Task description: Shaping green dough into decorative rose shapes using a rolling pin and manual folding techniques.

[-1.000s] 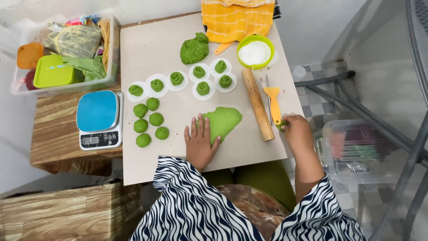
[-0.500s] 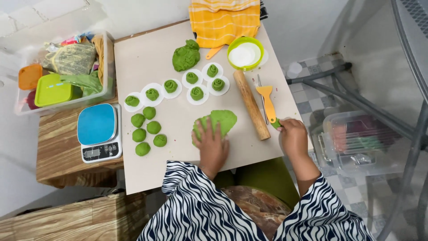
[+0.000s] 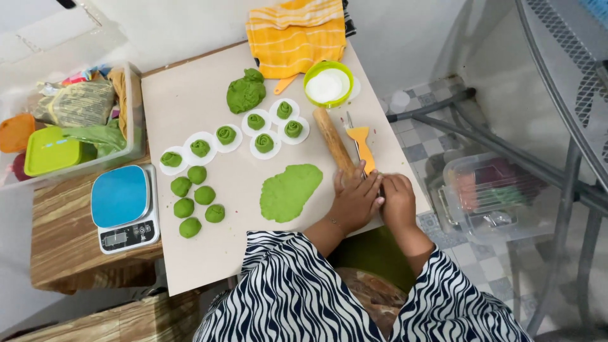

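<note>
Left hand: the left hand [image 3: 354, 201] lies palm down with its fingers spread over the near end of the wooden rolling pin [image 3: 335, 142]; whether it grips the pin cannot be told.
Right hand: the right hand [image 3: 396, 196] is curled narrow, touching the left hand and the near tip of the orange scraper [image 3: 361, 142]; what it pinches is hidden.
Rolling pin: its long axis runs from the hands away and slightly left, toward the green-rimmed bowl of white powder [image 3: 327, 83]; the left hand is the nearer one.
Flat dough: one rolled-out green sheet [image 3: 290, 191] lies on the board [image 3: 190, 101], just left of the left hand, not touched.
Counts: six plain green balls [image 3: 197, 175] in a cluster near the scale [image 3: 122, 206]; seven swirled pieces on white paper rounds [image 3: 226, 135]; one big lump of dough [image 3: 246, 92].
Around: a yellow striped cloth [image 3: 296, 33] at the far edge; a clear bin [image 3: 130, 111] of packets on the left.
</note>
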